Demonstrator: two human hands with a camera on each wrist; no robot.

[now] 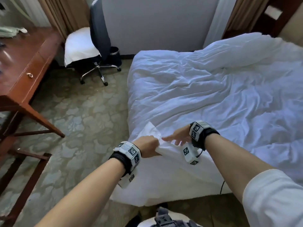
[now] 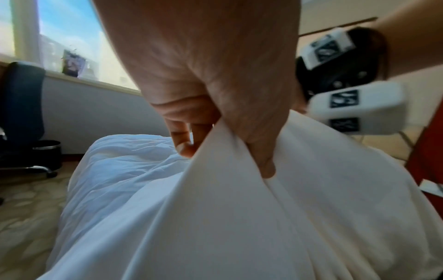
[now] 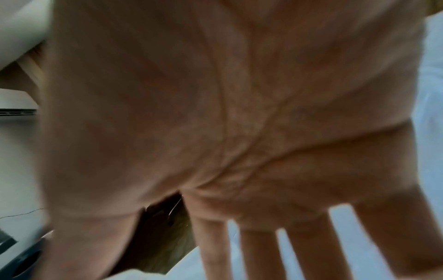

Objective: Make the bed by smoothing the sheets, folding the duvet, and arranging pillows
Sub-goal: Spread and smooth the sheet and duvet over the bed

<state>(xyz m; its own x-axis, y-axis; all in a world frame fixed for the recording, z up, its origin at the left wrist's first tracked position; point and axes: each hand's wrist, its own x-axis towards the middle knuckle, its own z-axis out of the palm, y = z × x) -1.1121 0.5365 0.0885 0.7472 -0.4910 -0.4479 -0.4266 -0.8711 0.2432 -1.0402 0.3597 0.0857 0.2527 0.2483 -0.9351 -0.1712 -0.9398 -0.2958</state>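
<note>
A rumpled white duvet [image 1: 205, 89] covers the bed, bunched high at the far right. My left hand [image 1: 148, 145] grips a gathered corner of the duvet [image 1: 153, 133] at the bed's near left corner; the left wrist view shows its fingers [image 2: 258, 144] clenched on the white cloth [image 2: 239, 217]. Just right of it, my right hand [image 1: 177, 138] hovers with fingers spread and straight, the index pointing at the held corner. In the right wrist view the open palm [image 3: 227, 113] fills the frame, fingers [image 3: 307, 252] apart over the duvet. No pillow on the bed is visible.
A wooden desk [image 1: 24, 71] stands at the left. An office chair [image 1: 91, 51] with a white pillow-like bundle [image 1: 78, 45] on its seat sits by the curtains, a black bin [image 1: 115, 56] beside it. Patterned carpet [image 1: 78, 120] lies between desk and bed.
</note>
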